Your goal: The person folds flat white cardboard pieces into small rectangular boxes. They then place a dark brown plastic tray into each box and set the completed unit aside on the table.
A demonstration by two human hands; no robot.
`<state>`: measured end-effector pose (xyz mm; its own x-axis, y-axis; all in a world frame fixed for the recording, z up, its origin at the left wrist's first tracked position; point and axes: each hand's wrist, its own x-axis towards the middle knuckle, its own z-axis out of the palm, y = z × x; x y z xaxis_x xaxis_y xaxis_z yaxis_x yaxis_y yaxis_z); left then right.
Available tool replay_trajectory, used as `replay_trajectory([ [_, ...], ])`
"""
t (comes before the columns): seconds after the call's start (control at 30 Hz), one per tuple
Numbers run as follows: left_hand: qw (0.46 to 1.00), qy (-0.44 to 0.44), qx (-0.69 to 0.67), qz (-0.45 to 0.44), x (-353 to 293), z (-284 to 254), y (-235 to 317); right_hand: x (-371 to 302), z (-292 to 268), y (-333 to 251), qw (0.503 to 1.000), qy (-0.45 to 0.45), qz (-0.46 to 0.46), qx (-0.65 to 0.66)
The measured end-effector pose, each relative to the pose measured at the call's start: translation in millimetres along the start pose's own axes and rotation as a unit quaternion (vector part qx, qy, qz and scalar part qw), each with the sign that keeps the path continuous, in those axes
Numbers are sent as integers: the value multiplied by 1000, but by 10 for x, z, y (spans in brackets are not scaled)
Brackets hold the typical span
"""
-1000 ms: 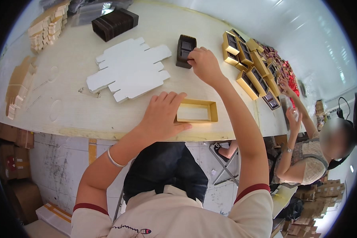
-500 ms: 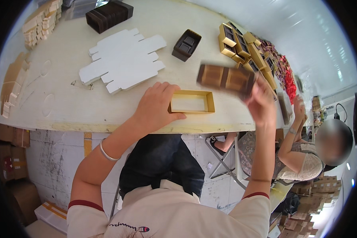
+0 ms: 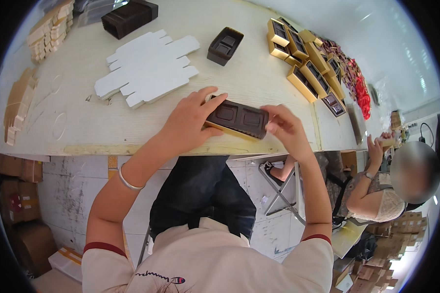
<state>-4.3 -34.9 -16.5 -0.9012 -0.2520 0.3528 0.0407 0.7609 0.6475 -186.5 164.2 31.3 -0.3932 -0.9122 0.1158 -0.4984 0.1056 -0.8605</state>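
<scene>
A dark brown plastic tray [image 3: 236, 116] with two square hollows lies slightly tilted over a gold box [image 3: 235, 133], whose gold side shows along the near edge. How deep the tray sits in the box is hidden. My left hand [image 3: 193, 117] grips the left end of the box, thumb on the near side and fingers around the far side. At the other end, my right hand [image 3: 286, 128] pinches the tray's right edge. Farther off stands another brown tray [image 3: 225, 46], and a stack of nested brown trays [image 3: 130, 18] is beyond it to the left.
White flat box blanks [image 3: 146, 68] are piled left of centre. Bundled cream card pieces [image 3: 19, 105] lie at the far left. Several gold boxes with brown trays [image 3: 310, 78] are stacked on the right, beside red wrapping [image 3: 362, 97]. Another person [image 3: 366, 195] sits at the right.
My right hand has brought the brown tray left and down onto the gold box. My left hand still holds the box, now slightly turned. A gold box has been added to the right stack.
</scene>
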Motion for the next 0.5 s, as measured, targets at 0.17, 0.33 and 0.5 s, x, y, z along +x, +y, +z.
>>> replay_trajectory([
  [0.17, 997, -9, 48, 58, 13, 10, 9, -39, -18, -64, 983, -74, -122, -116],
  [0.33, 994, -16, 100, 46, 84, 63, 198, 0, 160, -99, 942, -97, -178, -266],
  [0.5, 988, -43, 141, 36, 63, -26, 273, -41, 183, -165, 911, -116, -189, -347],
])
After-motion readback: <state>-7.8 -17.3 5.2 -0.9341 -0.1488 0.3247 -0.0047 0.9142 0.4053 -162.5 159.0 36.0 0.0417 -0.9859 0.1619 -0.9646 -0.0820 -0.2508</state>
